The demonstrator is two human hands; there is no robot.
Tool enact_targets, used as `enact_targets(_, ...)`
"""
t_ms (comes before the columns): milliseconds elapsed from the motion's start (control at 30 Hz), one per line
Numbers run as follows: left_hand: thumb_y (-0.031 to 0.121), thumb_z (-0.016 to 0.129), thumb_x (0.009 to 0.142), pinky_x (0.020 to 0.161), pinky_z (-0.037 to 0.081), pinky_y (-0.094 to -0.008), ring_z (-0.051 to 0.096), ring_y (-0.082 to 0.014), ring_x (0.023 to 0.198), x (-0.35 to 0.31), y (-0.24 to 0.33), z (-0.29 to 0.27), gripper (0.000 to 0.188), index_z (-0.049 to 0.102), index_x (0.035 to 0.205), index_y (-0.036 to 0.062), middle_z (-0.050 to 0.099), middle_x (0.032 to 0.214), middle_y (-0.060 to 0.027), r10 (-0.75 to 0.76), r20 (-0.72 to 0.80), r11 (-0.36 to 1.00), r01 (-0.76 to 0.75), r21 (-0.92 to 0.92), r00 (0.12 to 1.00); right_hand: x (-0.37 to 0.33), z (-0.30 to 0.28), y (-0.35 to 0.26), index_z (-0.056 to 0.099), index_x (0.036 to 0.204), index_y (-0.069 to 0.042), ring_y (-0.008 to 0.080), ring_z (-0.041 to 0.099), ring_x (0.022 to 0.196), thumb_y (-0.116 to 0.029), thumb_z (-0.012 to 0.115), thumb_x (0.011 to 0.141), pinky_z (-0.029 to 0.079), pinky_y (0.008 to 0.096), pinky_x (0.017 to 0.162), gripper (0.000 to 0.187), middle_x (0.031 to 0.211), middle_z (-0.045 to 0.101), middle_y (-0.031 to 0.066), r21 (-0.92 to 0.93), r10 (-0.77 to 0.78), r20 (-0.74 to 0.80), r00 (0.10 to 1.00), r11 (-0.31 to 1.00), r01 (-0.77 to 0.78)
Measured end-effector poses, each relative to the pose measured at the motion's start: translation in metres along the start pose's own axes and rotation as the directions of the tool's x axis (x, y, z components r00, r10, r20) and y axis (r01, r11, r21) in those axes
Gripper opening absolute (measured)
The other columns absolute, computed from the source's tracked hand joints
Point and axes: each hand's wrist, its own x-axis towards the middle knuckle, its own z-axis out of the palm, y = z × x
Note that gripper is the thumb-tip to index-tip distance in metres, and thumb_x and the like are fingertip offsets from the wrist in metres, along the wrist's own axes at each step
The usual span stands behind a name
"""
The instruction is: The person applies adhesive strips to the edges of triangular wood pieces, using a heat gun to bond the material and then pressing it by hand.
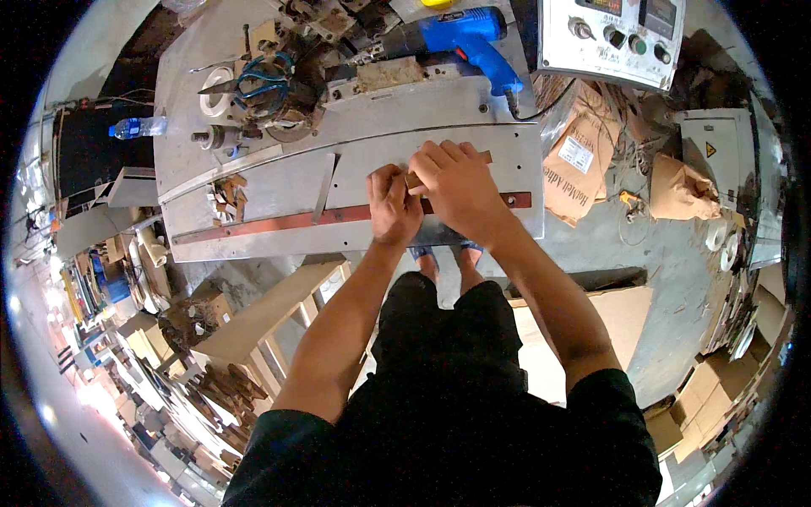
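My left hand (393,205) and my right hand (459,188) are close together above the front part of a grey metal worktable (287,180). Between them runs a short, thin brown strip (413,181), and the fingers of both hands are closed on it. Its far end shows past my right fingers; the rest is covered by the hand. Below my hands, a long reddish-brown bar (296,221) lies along the table's front edge. A narrow grey metal strip (324,188) rests at a slant to the left, with one end touching the bar.
A blue heat gun (460,35) lies at the back, near pliers (269,80) and a white tape roll (217,103). Small wood offcuts (228,198) sit at the left. A control box (610,38) stands back right, beside a brown paper sack (583,152). A plastic bottle (138,128) is at the left edge.
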Motion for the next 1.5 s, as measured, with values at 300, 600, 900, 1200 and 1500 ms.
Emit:
enact_targets(300, -0.001, 0.068, 0.080, 0.092, 0.050, -0.0481, 0.054, -0.0382, 0.108, -0.008, -0.001, 0.004, 0.026, 0.068, 0.105, 0.0036, 0.057, 0.116, -0.0153, -0.070, 0.042, 0.994, 0.073, -0.081, 0.997, -0.004, 0.015, -0.018, 0.059, 0.095, -0.011, 0.0282, 0.062, 0.095, -0.021, 0.072, 0.080, 0.045, 0.0443, 0.084, 0.022, 0.099, 0.062, 0.0074, -0.206, -0.005, -0.025, 1.000, 0.979, 0.000)
enact_targets(600, 0.013, 0.066, 0.097, 0.091, 0.050, -0.0410, 0.059, -0.0294, 0.106, 0.023, -0.004, -0.010, 0.029, 0.065, 0.125, 0.0072, 0.058, 0.120, -0.0127, -0.354, 0.157, 0.790, 0.384, -0.477, 0.922, -0.027, -0.015, -0.032, 0.067, 0.112, -0.011, 0.0281, 0.059, 0.106, -0.032, 0.073, 0.079, 0.043, 0.0446, 0.098, 0.039, 0.110, 0.064, 0.0055, -0.255, -0.037, -0.272, 0.962, 0.966, -0.035)
enact_targets(900, 0.042, 0.057, 0.105, 0.085, 0.057, -0.0370, 0.067, -0.0209, 0.106, 0.120, 0.044, -0.163, 0.046, 0.057, 0.134, 0.0066, 0.067, 0.123, -0.0084, 0.009, 0.847, -0.093, 0.844, -0.528, 0.531, -0.006, -0.044, -0.142, 0.072, 0.119, -0.024, 0.0285, 0.056, 0.127, -0.014, 0.078, 0.071, 0.041, 0.0489, 0.110, 0.049, 0.133, 0.062, -0.0007, -0.517, -0.279, -0.220, 0.935, 0.846, 0.131)
enact_targets(1200, 0.035, 0.066, 0.103, 0.090, 0.052, -0.0320, 0.063, -0.0147, 0.103, 0.133, 0.038, -0.225, 0.043, 0.059, 0.131, 0.0035, 0.068, 0.114, -0.0063, -0.056, 0.602, 0.336, 0.583, -0.740, 0.796, 0.017, -0.112, -0.191, 0.064, 0.133, -0.010, 0.0285, 0.055, 0.129, -0.024, 0.075, 0.088, 0.037, 0.0442, 0.114, 0.048, 0.135, 0.062, 0.0103, 0.202, 0.270, -0.394, 0.878, 0.958, -0.203)
enact_targets(1500, 0.033, 0.063, 0.105, 0.086, 0.050, -0.0311, 0.060, -0.0127, 0.095, 0.132, 0.050, -0.264, 0.037, 0.062, 0.121, -0.0009, 0.067, 0.105, -0.0059, 0.092, 0.474, 0.540, 0.356, -0.762, 0.876, 0.050, -0.131, -0.218, 0.057, 0.139, 0.002, 0.0348, 0.069, 0.112, -0.054, 0.073, 0.090, 0.052, 0.0422, 0.096, 0.076, 0.121, 0.070, 0.0240, 0.369, 0.452, 0.218, 0.865, 0.782, -0.502)
